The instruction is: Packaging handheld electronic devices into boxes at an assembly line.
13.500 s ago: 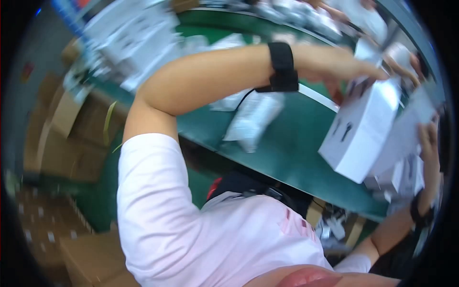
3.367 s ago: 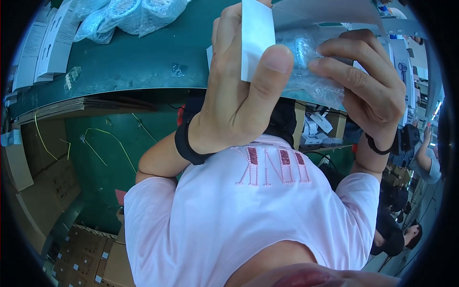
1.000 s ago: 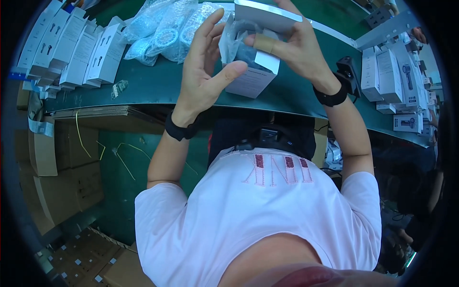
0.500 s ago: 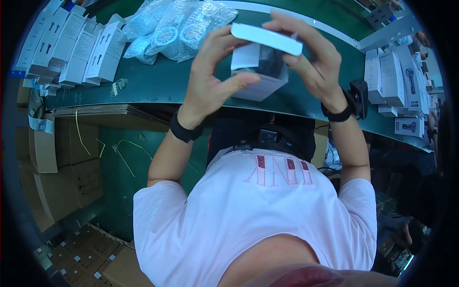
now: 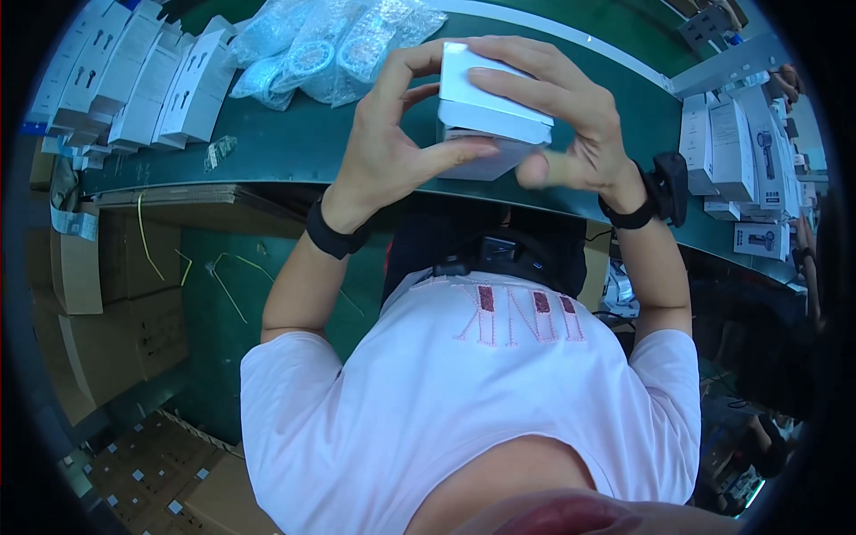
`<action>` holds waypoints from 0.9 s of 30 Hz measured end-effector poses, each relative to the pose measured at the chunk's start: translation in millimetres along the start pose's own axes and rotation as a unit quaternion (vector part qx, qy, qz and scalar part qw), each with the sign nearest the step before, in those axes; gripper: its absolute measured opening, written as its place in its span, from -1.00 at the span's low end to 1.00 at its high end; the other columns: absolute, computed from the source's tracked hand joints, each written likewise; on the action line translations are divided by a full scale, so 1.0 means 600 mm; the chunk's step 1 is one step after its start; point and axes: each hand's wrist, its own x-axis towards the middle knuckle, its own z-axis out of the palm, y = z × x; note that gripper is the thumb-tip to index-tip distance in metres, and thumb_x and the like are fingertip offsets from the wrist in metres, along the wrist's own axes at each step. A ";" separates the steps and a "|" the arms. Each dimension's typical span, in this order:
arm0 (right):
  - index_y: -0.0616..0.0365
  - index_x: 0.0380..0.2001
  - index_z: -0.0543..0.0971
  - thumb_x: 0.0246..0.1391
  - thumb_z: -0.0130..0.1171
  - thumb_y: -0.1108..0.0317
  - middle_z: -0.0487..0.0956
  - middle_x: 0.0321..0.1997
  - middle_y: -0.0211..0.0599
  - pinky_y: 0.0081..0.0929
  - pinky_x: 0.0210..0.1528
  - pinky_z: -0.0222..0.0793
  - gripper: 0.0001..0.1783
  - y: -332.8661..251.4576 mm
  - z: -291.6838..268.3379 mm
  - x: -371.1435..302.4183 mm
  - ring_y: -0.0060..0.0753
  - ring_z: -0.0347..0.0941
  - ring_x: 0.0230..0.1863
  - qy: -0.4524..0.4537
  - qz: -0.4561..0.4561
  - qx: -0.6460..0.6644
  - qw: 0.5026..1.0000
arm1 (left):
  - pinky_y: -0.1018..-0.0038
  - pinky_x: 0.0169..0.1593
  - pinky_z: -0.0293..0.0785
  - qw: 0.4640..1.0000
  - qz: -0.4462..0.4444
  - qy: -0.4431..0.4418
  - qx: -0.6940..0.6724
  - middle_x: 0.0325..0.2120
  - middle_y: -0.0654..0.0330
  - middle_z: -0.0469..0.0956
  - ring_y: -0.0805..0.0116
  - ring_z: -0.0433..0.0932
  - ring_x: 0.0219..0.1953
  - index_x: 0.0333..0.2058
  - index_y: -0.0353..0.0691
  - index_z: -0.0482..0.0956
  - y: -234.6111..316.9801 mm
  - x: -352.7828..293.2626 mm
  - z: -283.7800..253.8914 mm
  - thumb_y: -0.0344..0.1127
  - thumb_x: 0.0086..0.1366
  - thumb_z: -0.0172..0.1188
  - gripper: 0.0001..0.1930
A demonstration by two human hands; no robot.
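Observation:
A small white cardboard box is held over the front of the green worktop, its flap lid folded down over the top. A narrow gap shows between the lid's near edge and the box. My left hand grips the box from the left, fingers at the far side and thumb along the near face. My right hand is closed over the lid from the right, its fingers bent across the top. The right thumb is smeared by motion near the box's right corner. What lies inside the box is hidden.
Several white boxes stand in a row at the left. Bubble-wrapped items lie at the back. More white boxes are stacked at the right. Brown cartons stand below the worktop at the left.
The lid has come down onto the box, covering the dark contents that showed before. My right fingers have moved from the lid's edge onto its top, and the right thumb has moved lower.

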 end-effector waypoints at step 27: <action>0.21 0.00 0.55 0.11 0.27 0.11 0.55 -0.10 -0.20 -0.43 -0.08 0.44 -0.52 -0.007 -0.194 -0.131 -0.43 0.50 -0.17 0.212 0.401 0.031 0.891 | 0.09 0.35 0.03 0.970 -0.131 -0.193 -0.076 0.34 -0.12 0.07 0.00 0.07 0.39 0.39 -0.27 -0.08 0.157 0.134 0.049 0.34 0.20 0.11 0.04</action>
